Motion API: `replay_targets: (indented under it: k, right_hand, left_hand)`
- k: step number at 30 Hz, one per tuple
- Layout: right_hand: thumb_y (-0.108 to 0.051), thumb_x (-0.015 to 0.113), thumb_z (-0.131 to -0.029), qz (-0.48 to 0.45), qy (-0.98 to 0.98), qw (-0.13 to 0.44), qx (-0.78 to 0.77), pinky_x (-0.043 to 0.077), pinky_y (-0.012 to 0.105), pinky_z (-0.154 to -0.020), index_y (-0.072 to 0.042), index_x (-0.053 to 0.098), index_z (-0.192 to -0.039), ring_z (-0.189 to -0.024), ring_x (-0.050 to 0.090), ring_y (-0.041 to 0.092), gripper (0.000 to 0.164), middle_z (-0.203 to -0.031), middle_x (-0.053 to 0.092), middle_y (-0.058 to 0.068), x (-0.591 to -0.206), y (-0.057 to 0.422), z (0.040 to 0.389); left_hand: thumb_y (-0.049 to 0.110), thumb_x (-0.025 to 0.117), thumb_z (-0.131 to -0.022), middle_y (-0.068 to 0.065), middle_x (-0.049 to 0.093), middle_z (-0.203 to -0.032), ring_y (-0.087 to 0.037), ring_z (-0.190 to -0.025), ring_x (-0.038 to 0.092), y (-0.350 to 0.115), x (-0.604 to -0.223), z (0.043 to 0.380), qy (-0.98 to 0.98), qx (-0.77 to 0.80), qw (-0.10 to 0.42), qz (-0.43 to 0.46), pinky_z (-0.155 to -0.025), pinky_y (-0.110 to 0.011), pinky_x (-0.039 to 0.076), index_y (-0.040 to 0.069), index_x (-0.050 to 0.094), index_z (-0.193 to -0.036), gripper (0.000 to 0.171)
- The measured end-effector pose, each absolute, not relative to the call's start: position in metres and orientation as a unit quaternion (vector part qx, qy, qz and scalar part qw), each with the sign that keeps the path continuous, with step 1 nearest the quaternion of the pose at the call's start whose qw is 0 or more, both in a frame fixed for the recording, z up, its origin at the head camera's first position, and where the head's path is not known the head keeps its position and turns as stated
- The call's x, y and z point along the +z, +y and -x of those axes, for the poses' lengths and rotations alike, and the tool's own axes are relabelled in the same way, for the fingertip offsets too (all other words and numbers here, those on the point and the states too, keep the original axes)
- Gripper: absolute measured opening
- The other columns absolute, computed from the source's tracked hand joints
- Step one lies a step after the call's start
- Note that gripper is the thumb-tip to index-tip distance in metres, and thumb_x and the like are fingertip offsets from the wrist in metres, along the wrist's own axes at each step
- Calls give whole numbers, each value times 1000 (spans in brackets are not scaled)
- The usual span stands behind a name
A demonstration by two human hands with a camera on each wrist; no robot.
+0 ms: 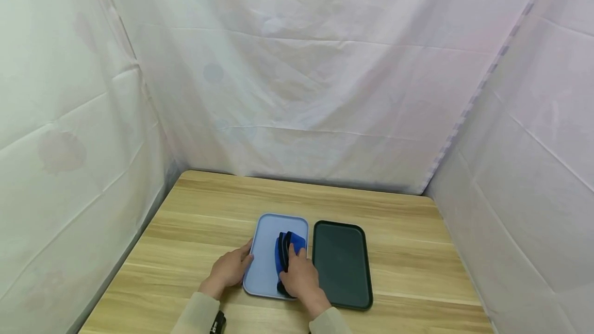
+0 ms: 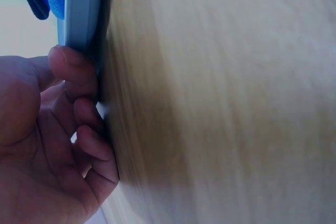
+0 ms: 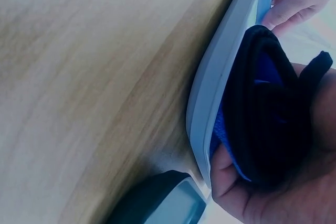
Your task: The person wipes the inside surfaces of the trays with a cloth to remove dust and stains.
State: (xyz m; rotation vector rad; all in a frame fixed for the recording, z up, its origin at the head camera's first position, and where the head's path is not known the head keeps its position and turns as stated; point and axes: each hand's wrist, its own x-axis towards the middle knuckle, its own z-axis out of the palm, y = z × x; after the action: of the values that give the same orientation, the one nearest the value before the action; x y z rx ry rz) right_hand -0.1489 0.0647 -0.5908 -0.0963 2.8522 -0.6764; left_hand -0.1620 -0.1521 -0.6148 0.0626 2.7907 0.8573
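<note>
A light blue tray (image 1: pixel 266 231) lies on the wooden table. My left hand (image 1: pixel 229 267) holds its left rim, with the thumb at the edge and the other fingers curled beside it, as the left wrist view shows. On the tray's right half lies a folded blue fabric piece with black edging (image 1: pixel 281 244); its exact kind is unclear. My right hand (image 1: pixel 301 274) grips this fabric piece from above. Fingertips curl under its blue side (image 3: pixel 223 129) in the right wrist view, and a black strap end (image 3: pixel 317 69) sticks out near the palm. The hand hides much of the piece.
A dark green tray (image 1: pixel 341 262) lies just right of the light blue one, a narrow gap between them. White cloth curtains (image 1: pixel 301 92) enclose the wooden table (image 1: pixel 209 205) at the back and sides. A black band (image 1: pixel 217 322) shows at the left sleeve.
</note>
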Motion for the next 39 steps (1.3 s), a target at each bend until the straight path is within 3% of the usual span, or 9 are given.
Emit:
replay_targets:
  k: [9,23,28,33,35,39]
  right_hand:
    - [-25,76,-90,33,966,106,-235,47,42,-57,-5,43,-157,-82,60,29,77,-133,55,26,-592,65,154]
    - [-27,76,-90,29,966,118,-229,51,45,-63,-6,43,-157,-81,60,29,77,-134,55,26,-593,68,171]
    - [-26,76,-91,34,962,121,-242,50,45,-63,-6,42,-158,-80,59,28,78,-137,53,27,-594,70,176]
    - [-25,76,-91,37,959,124,-253,49,43,-61,-6,42,-158,-81,57,27,77,-137,54,27,-592,71,180]
    - [-25,76,-91,38,959,124,-254,48,43,-62,-6,42,-158,-80,56,26,77,-137,54,27,-591,72,182]
    - [-24,76,-91,37,958,127,-254,49,43,-64,-6,42,-158,-79,56,26,77,-137,55,27,-590,72,186]
  left_hand:
    - [25,57,-106,-21,68,-137,-40,-118,69,-152,-608,160,950,292,108,-31,-95,-59,54,13,47,-156,52]
    - [27,57,-106,-18,69,-135,-23,-94,66,-152,-610,162,951,285,116,-23,-88,-53,55,14,47,-157,53]
    - [28,57,-106,-13,76,-107,-19,-78,65,-152,-611,162,950,288,119,-20,-80,-46,54,15,46,-157,54]
    - [29,55,-107,-5,65,-76,-16,-61,58,-151,-613,162,948,292,128,-19,-75,-41,50,17,43,-159,55]
    - [29,55,-107,-4,62,-75,-16,-60,56,-152,-613,162,948,291,128,-21,-74,-41,50,16,43,-159,55]
    - [29,56,-106,-10,74,-102,-18,-75,63,-152,-614,163,951,286,120,-25,-76,-43,51,15,45,-158,54]
